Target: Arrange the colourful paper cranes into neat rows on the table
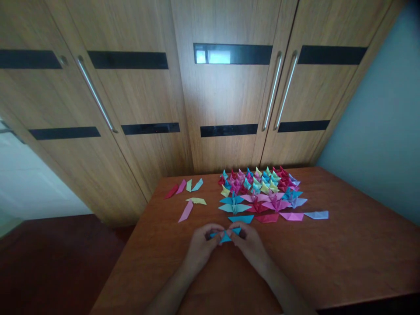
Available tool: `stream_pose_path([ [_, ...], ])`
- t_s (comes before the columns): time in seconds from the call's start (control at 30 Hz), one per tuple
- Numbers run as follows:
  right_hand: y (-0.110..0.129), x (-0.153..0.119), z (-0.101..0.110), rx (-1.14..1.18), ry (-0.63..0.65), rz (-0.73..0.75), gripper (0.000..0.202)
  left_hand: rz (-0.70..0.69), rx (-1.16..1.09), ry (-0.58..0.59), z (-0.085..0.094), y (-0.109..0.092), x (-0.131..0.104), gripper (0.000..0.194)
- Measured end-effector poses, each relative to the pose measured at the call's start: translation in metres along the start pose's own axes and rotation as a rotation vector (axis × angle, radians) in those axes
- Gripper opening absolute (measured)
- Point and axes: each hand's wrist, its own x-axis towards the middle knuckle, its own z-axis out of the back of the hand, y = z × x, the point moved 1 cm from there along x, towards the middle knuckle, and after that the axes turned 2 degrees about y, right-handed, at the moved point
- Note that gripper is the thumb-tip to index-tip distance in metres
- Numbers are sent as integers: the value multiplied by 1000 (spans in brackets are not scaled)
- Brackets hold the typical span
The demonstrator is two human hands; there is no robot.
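A folded piece of blue origami paper (225, 237) is pinched between my two hands, just above the table near its front middle. My left hand (204, 243) closes on its left end, thumb and fingers bent. On its right end my right hand (249, 243) grips in the same way. The fingers cover part of the paper. Just beyond my fingertips lies a flat blue folded strip (241, 219). To its right are a red folded strip (267, 218), a pink one (292, 216) and a pale lilac one (316, 215).
Behind the strips stand several rows of coloured origami cranes (259, 183). At the table's left lie more folded strips, among them a pink one (186, 211) and a yellow one (197, 201). A wooden wardrobe (226, 96) backs the brown table (344, 258); a wall rises at right.
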Motion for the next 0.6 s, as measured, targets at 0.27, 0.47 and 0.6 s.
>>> stream_pose_path([
  [0.27,-3,-23,15,-54,-99,-38,19,-49,168,36,-7,1,-4,16],
  [0.47,-12,-34,39,-340,-163,-43,19,-374,681,34,-27,-11,-23,29],
  [0.6,-18,-37,57,-586,-186,-56,19,-515,845,267,-57,-16,-40,42],
])
